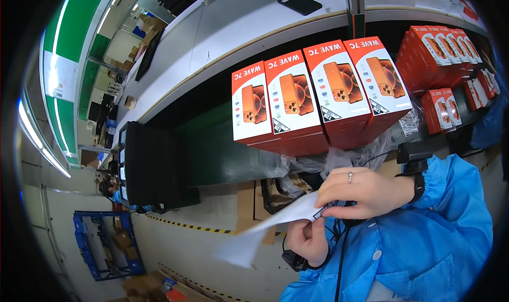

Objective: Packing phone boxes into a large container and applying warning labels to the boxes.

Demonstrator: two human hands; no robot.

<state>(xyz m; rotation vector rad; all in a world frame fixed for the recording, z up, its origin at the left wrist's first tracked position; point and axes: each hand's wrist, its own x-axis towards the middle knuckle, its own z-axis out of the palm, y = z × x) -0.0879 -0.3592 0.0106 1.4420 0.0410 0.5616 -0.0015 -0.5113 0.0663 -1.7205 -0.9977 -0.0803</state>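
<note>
A thin white sheet point(281, 217) is held in front of my blue smock, its far end blurred and drooping to the left. My left hand point(308, 242) pinches its lower edge between thumb and fingers. From the right, my right hand point(363, 192), with a ring on one finger, is closed on the same sheet. A small black-and-white label point(319, 212) shows at the sheet's edge between the two hands. Beyond them stand several red-and-white phone boxes point(297, 98) in a row. Three of these carry a black-and-white corner sticker; the leftmost shows none.
More phone boxes point(437, 53) are stacked at the far right. Clear plastic wrap point(339, 159) hangs at the green bench's front edge. A black case point(154, 164) stands left of the boxes. On the white shelf point(228, 24) above lies a black phone-shaped piece point(300, 4).
</note>
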